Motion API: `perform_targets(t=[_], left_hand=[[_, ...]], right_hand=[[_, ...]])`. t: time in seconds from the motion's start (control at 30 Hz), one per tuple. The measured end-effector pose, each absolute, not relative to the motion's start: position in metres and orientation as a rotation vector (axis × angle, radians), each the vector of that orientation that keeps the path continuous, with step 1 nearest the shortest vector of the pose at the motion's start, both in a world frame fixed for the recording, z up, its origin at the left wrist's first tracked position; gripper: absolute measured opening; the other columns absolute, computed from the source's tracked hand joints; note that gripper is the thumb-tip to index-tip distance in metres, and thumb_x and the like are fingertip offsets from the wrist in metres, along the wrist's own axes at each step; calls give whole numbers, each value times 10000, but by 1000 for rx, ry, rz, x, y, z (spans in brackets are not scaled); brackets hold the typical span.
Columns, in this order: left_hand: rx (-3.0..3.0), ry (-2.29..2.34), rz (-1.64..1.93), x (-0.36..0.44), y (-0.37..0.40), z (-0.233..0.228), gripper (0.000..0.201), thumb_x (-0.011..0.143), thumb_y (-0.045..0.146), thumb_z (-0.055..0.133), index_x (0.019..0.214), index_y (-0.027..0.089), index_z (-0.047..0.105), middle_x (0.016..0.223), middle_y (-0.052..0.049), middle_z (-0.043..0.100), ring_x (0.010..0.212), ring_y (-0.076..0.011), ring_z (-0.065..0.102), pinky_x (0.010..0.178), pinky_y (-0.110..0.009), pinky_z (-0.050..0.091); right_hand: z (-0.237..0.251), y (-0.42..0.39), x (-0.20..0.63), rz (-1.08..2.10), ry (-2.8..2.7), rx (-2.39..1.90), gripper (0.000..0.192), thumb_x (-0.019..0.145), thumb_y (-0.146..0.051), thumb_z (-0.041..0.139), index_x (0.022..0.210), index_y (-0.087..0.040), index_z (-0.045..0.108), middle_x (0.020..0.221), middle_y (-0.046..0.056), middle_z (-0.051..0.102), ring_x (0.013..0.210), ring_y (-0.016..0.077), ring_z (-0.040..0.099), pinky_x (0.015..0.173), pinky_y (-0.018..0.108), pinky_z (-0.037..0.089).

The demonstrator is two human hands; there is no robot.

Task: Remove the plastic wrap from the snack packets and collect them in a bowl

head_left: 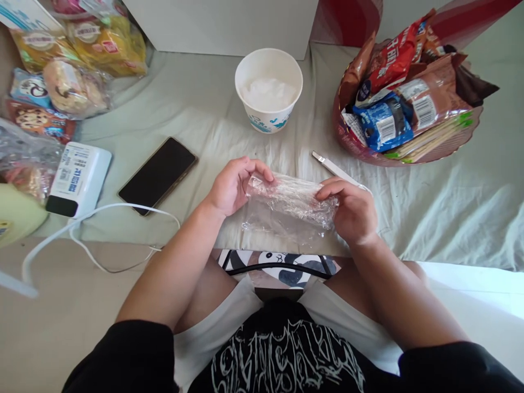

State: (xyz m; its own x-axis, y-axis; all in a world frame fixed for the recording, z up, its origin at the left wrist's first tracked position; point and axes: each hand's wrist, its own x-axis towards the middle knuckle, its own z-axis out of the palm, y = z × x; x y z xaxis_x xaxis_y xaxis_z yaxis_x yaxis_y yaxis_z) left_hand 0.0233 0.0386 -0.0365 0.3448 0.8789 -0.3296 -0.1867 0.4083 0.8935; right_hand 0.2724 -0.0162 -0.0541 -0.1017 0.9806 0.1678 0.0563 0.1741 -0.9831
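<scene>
Sitting at the edge of a surface covered in pale green cloth [429, 207], the person holds a crumpled clear plastic wrapper [289, 204] between both hands, just above the cloth and close to the body. The left hand [233, 185] pinches the wrapper's left end, thumb on top and fingers curled beneath; the right hand [354, 210] grips the right end the same way, so the film is stretched between them. Held like that, the wrapper seems to be kept taut and level, where both thumbs can work on it. Whether anything is inside the film I cannot tell; it looks crinkled and see-through.

Things lie within easy reach around the hands. A white paper bowl [268, 90] with something white in it stands straight ahead, well apart from the wrapper. A basket [450, 147] heaped with snack packets sits to the right. Just beyond the right hand lies a slim white tool [333, 169], flat on the cloth. To the left a dark phone [158, 174] lies face up, near a white power bank [77, 180] with a white cable [102, 218] looping off it. More bagged snacks [73, 65] are piled at the far left.
</scene>
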Motion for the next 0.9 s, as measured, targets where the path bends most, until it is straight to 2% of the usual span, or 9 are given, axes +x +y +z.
perform_targets(t=[0.13, 0.23, 0.3, 0.37, 0.43, 0.53, 0.63, 0.77, 0.9], left_hand=[[1012, 946, 810, 22, 36, -41, 277, 690, 327, 860, 829, 175, 675, 922, -48, 765, 709, -146, 729, 600, -240, 579], [1043, 934, 837, 20, 35, -43, 349, 714, 283, 856, 990, 195, 662, 1082, -53, 769, 745, -148, 761, 599, -224, 573], [1021, 929, 887, 18, 35, -44, 516, 732, 309, 864, 1191, 265, 633, 1163, -37, 763, 796, -165, 782, 660, -256, 607], [978, 905, 916, 18, 36, -44, 709, 715, 353, 898, 1346, 344, 573, 1203, -20, 762, 884, -201, 802, 764, -316, 641], [931, 860, 852, 20, 36, -44, 736, 679, 390, 934, 1335, 316, 610, 1167, -37, 784, 952, -249, 809, 846, -381, 652], [904, 853, 716, 27, 32, -43, 505, 676, 378, 939, 1091, 185, 727, 1029, -90, 819, 963, -281, 810, 903, -423, 651], [913, 918, 773, 33, 29, -41, 358, 715, 336, 901, 981, 159, 741, 1005, -92, 831, 953, -261, 812, 918, -416, 651], [961, 921, 766, 32, 30, -39, 394, 716, 344, 895, 1031, 188, 717, 938, -53, 834, 825, -238, 814, 736, -355, 664], [1056, 943, 587, 29, 32, -38, 379, 774, 372, 852, 1064, 208, 671, 659, 22, 746, 485, -174, 695, 449, -261, 541]], right_hand=[[-60, -13, 270, 1145, -1346, -1101, 416, 913, -641, 693, 1135, -294, 633, 981, 38, 659, 815, 202, 646, 731, 385, 558], [-61, -13, 264, 1283, -1265, -1157, 798, 799, -552, 862, 1416, -368, 389, 1030, 20, 677, 796, 200, 686, 716, 381, 599], [-62, -13, 262, 1346, -1228, -1227, 848, 813, -497, 863, 1463, -366, 334, 952, -1, 678, 758, 188, 696, 714, 370, 610], [-64, -12, 261, 1334, -1179, -1286, 778, 839, -472, 842, 1446, -345, 373, 886, -18, 666, 732, 177, 700, 712, 358, 613], [-66, -11, 262, 1286, -1130, -1307, 738, 841, -485, 836, 1425, -339, 410, 887, -14, 676, 734, 178, 707, 718, 363, 614], [-67, -8, 262, 1239, -1097, -1284, 750, 814, -549, 843, 1417, -362, 439, 943, 7, 707, 775, 195, 714, 747, 384, 614], [-63, -7, 259, 1307, -1078, -1227, 637, 772, -570, 860, 1278, -321, 562, 949, 17, 728, 831, 205, 719, 777, 381, 610], [-51, -9, 257, 1409, -1088, -1261, 342, 802, -500, 823, 861, -222, 633, 778, 10, 708, 722, 158, 672, 696, 313, 564], [-42, -10, 261, 1391, -1124, -1285, 288, 847, -471, 762, 821, -200, 670, 680, -6, 680, 583, 107, 578, 566, 257, 465]])
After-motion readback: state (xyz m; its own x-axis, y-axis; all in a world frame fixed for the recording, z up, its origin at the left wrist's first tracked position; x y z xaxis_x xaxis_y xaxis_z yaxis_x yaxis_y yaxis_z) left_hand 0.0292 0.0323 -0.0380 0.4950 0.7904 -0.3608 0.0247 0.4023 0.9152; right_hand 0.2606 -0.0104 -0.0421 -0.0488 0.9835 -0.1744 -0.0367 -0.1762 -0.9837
